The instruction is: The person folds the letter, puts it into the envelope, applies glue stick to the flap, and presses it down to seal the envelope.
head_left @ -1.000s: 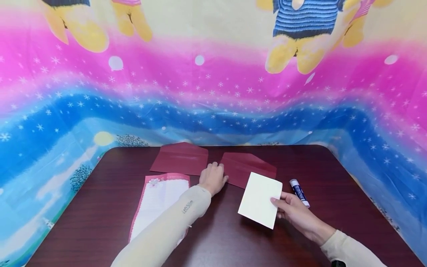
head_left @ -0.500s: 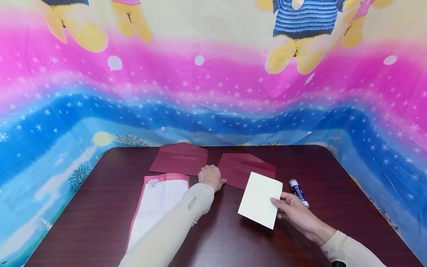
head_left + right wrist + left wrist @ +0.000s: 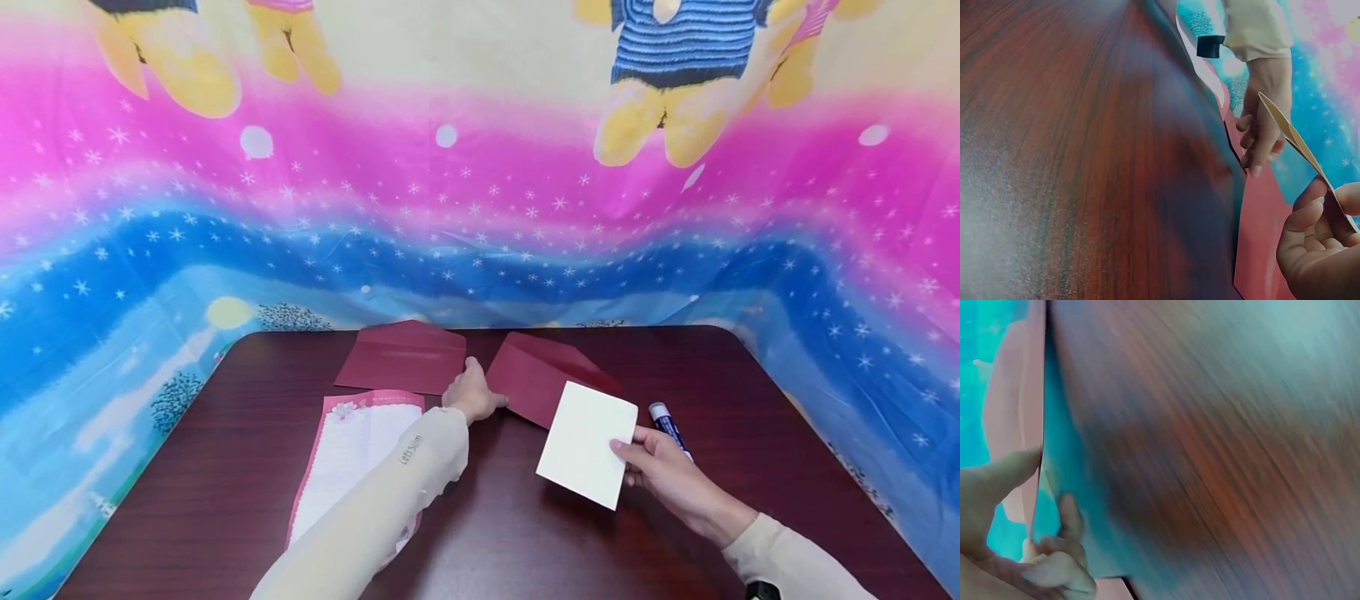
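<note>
My left hand (image 3: 471,395) pinches the near left corner of the right-hand dark red envelope (image 3: 531,382), whose flap is unfolded at the back. In the left wrist view the thumb lies on one side of this envelope (image 3: 1015,406) and the fingers on the other; its edge is raised off the table. My right hand (image 3: 667,477) holds a cream folded card (image 3: 583,450) above the table by its right edge, thumb on top. Seen edge-on in the right wrist view, the card (image 3: 1294,139) shows parted layers.
A second red envelope (image 3: 405,360) lies at the back left. Nearer lies a pink-bordered sheet of letter paper (image 3: 356,454), partly under the left sleeve. A glue stick (image 3: 666,423) rests beyond the right hand. A printed cloth (image 3: 480,208) hangs behind the brown table (image 3: 510,533).
My left hand has turned and taken hold of the right-hand envelope's corner. That envelope has tilted, its left side lifting. The right hand and the card have hardly moved.
</note>
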`<state>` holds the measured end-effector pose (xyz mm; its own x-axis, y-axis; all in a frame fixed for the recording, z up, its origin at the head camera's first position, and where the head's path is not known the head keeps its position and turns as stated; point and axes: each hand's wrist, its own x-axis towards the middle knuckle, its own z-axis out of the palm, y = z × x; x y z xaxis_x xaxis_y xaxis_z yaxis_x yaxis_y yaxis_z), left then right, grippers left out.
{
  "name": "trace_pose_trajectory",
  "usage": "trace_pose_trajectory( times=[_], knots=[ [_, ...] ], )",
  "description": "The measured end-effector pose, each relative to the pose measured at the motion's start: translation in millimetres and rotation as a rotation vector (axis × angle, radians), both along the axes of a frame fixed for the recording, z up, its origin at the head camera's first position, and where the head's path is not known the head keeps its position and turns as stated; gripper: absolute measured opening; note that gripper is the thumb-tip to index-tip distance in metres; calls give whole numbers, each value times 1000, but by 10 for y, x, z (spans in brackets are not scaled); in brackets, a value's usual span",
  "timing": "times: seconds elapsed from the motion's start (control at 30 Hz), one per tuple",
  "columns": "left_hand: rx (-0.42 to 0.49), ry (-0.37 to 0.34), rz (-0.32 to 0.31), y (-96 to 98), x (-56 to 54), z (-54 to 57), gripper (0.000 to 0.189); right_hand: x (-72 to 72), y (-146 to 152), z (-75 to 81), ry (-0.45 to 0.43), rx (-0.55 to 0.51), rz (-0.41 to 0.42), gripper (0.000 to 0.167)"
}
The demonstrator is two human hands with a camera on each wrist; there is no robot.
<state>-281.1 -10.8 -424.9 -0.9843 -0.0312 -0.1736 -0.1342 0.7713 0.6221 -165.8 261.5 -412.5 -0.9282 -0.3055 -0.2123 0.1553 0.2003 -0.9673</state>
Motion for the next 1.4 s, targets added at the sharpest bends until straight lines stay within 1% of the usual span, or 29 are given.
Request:
trace_pose_trajectory(
  times=[0.13, 0.2, 0.27, 0.3, 0.33, 0.4, 0.47, 0.5, 0.57, 0.63, 0.67, 0.77, 0.83, 0.9, 0.97, 1.07, 1.17, 1.3, 1.4],
  knots=[
    [213, 37, 4, -5, 36, 34, 51, 14, -7, 24, -9, 3, -7, 49],
    [301, 63, 20, -2, 46, 30, 48, 21, -12, 35, -11, -2, -8, 48],
    [391, 93, 42, 7, 56, 22, 49, 26, -14, 44, -10, -6, -10, 48],
    [452, 98, 55, 15, 69, 21, 50, 30, -15, 50, -14, -6, -15, 47],
    [515, 96, 69, 24, 83, 18, 52, 34, -16, 55, -17, -6, -20, 47],
    [628, 74, 95, 44, 120, 14, 48, 42, -13, 64, -18, -4, -19, 46],
    [714, 48, 116, 64, 165, 10, 37, 49, -13, 74, -23, 0, -26, 46],
    [743, 34, 120, 73, 191, 11, 30, 51, -13, 79, -22, 3, -26, 45],
    [750, 39, 111, 91, 238, 13, 21, 52, -12, 83, -13, 6, -26, 45],
    [725, 61, 96, 108, 279, 12, 21, 53, -18, 90, -4, 14, -43, 44],
    [693, 79, 83, 115, 300, 12, 23, 52, -21, 90, 5, 19, -50, 44],
    [605, 125, 59, 130, 359, 15, 37, 49, -29, 94, 45, 41, -66, 46],
    [582, 132, 45, 141, 397, 24, 42, 41, -36, 91, 71, 62, -89, 47],
    [605, 132, 29, 150, 429, 40, 44, 28, -40, 89, 90, 82, -115, 48],
    [656, 122, 5, 161, 456, 56, 36, 13, -37, 77, 107, 103, -141, 48],
    [748, 87, -26, 166, 500, 79, 31, -6, -25, 68, 128, 122, -164, 48],
    [823, 32, -44, 159, 558, 105, 30, -21, -10, 61, 150, 131, -187, 44],
    [858, -14, -49, 141, 633, 156, 34, -39, 12, 63, 174, 139, -196, 41],
    [875, -17, -54, 129, 674, 207, 35, -59, 41, 59, 165, 148, -188, 43]
  ],
)
